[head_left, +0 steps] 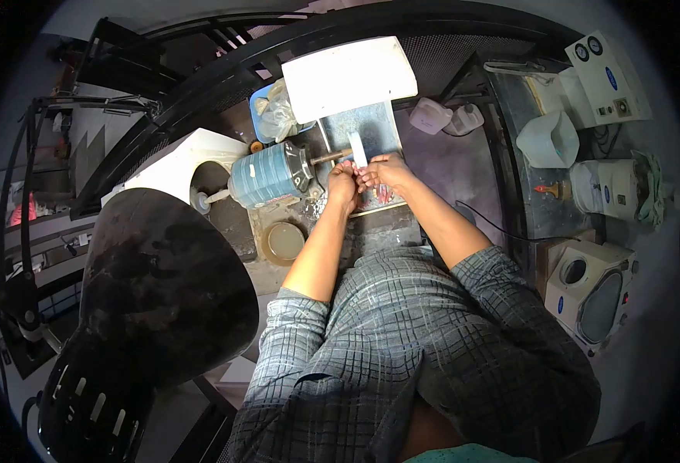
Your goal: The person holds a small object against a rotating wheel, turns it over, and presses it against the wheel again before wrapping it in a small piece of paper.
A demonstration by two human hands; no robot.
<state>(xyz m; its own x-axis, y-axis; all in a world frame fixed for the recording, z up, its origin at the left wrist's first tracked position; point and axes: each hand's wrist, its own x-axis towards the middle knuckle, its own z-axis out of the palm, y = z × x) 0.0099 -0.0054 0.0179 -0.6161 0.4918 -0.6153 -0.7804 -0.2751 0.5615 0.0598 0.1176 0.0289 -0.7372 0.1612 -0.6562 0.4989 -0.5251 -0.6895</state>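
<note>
My left hand (343, 188) and my right hand (387, 173) meet at the near side of a white polishing wheel (358, 150). Both have their fingers closed together around something small, mostly covered by the fingertips, whose kind I cannot make out. The wheel sits on the shaft of a blue-green bench motor (267, 177), left of my hands. Behind and below the wheel is a light metal tray (392, 133) with a white hood (349, 79) over its back. Small reddish pieces (383, 194) lie in the tray under my right hand.
A round bowl of cloudy liquid (284, 242) stands near my left forearm. A large black lamp shade (166, 285) looms at the left. Plastic jugs (430, 116) stand behind the tray to the right. A side bench holds a white pitcher (548, 139) and machines with gauges (606, 77).
</note>
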